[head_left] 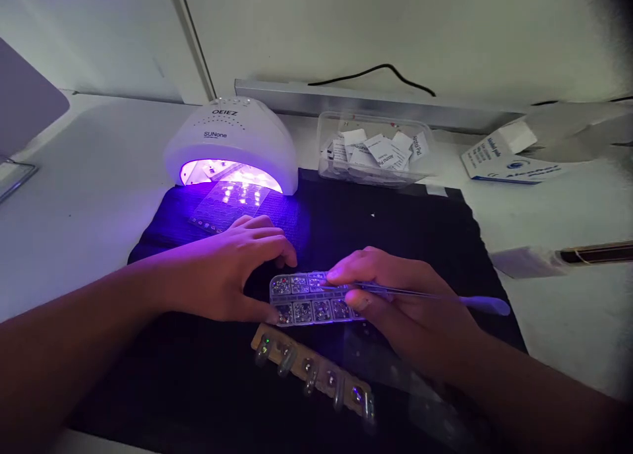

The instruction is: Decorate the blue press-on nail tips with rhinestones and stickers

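Right hand (395, 295) fingers are pinched on a thin tool (425, 297) over the gem box (309, 299), which is steadied at nine o'clock by the left hand (232, 269), fingers spread, on the black mat (405, 229) at worktop centre.

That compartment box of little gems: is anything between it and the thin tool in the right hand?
Nothing visible. The gem box lies open on the black mat, and the thin tool in the right hand reaches straight to its upper row. The left hand rests on the box's left end, clear of the tip.
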`<state>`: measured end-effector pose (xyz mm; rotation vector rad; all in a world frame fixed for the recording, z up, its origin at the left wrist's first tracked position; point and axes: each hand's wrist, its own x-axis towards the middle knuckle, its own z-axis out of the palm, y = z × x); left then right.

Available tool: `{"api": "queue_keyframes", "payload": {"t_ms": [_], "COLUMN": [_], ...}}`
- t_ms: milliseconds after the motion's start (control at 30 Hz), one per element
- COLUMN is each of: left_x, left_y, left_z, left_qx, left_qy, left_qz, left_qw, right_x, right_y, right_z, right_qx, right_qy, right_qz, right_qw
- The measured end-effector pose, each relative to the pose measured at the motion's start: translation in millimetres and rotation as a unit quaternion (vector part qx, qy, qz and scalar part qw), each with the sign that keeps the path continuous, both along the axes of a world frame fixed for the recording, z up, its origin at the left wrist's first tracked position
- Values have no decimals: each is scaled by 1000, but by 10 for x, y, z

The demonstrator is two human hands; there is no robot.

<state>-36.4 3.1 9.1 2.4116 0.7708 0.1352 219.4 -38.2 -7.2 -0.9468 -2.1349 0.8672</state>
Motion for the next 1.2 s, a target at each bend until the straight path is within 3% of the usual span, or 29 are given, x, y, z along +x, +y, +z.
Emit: {"api": "queue_keyframes", "payload": {"t_ms": [433,1200], "left_x": [-40,-34], "left_y": [3,12], "left_z": [-84,-77], "left_qx": [-1,10], "left_qy": [-31,-36], "left_qz": [35,28], "left_qw": [999,999], "right_x": [5,9], "right_y": [52,40], "right_z": [7,-23], "right_qx": [-14,-19], "right_qy": [52,54], "right_qz": [-25,-23], "right_qw": [998,998]}}
